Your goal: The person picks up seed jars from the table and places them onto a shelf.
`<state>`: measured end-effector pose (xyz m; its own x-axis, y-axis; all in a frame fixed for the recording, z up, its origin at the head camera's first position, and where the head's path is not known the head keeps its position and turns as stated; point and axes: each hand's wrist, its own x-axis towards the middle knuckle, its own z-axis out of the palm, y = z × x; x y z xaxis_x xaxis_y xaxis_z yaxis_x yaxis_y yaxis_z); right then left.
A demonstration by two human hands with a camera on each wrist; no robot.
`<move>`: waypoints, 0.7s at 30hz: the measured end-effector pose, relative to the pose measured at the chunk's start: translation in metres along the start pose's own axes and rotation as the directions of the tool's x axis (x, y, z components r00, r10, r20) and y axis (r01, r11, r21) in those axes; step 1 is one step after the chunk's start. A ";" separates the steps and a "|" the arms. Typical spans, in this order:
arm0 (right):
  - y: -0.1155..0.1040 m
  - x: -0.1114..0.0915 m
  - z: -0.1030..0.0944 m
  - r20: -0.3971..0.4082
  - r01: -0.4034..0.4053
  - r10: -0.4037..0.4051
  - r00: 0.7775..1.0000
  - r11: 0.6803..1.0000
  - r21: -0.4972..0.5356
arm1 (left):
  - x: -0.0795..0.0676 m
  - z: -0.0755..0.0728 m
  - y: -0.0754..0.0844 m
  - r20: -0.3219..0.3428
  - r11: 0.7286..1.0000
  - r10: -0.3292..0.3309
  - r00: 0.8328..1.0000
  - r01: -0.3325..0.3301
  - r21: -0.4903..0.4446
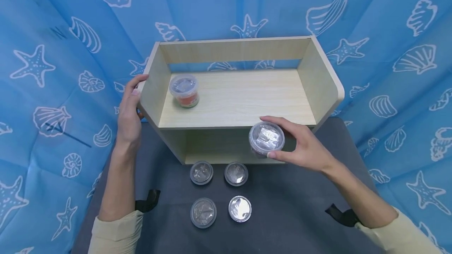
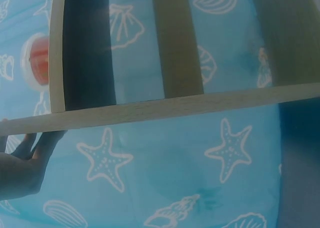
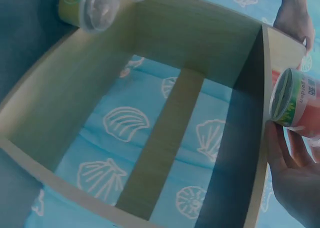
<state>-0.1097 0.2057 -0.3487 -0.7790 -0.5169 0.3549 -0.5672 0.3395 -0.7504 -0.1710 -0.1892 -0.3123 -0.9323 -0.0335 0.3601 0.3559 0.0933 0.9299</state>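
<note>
A two-tier pale wooden shelf [image 1: 233, 97] stands in front of me. My left hand [image 1: 128, 117] grips the outer left side panel near its upper edge; in the left wrist view the left hand [image 2: 22, 170] appears against that panel. My right hand [image 1: 305, 146] holds a round lidded plastic cup [image 1: 266, 138] between thumb and fingers, in front of the upper board's right part. The right wrist view shows the held cup [image 3: 302, 102] with a printed label and reddish contents, above the right hand [image 3: 295, 175]. Another lidded cup [image 1: 184, 91] with orange-red contents sits on the upper board's left end.
Several lidded cups stand on the dark table [image 1: 282, 207] before the shelf, among them a back-left cup [image 1: 201, 173] and a front-right cup [image 1: 240, 209]. A blue seashell-patterned curtain [image 1: 219, 7] hangs behind and at both sides. The lower tier has an open back.
</note>
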 end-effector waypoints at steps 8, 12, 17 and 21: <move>-0.008 0.019 -0.001 -0.017 -0.042 0.042 0.999 0.999 -0.007 | -0.001 -0.001 0.000 -0.004 1.000 -0.004 1.000 0.004 0.001; -0.011 0.028 -0.003 -0.028 -0.058 0.058 0.998 0.998 -0.012 | -0.001 0.000 0.000 -0.006 1.000 0.001 1.000 -0.001 -0.006; -0.014 0.040 -0.007 -0.052 -0.076 0.075 0.996 0.997 -0.026 | -0.001 0.001 -0.001 -0.007 1.000 0.009 1.000 -0.009 0.000; -0.018 0.051 -0.008 -0.078 -0.099 0.096 0.992 0.995 -0.032 | 0.000 0.002 -0.002 -0.005 1.000 0.019 1.000 -0.019 0.003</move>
<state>-0.1414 0.1799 -0.3130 -0.8484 -0.4191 0.3234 -0.4955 0.4136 -0.7638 -0.1719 -0.1879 -0.3141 -0.9252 -0.0364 0.3779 0.3731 0.0969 0.9227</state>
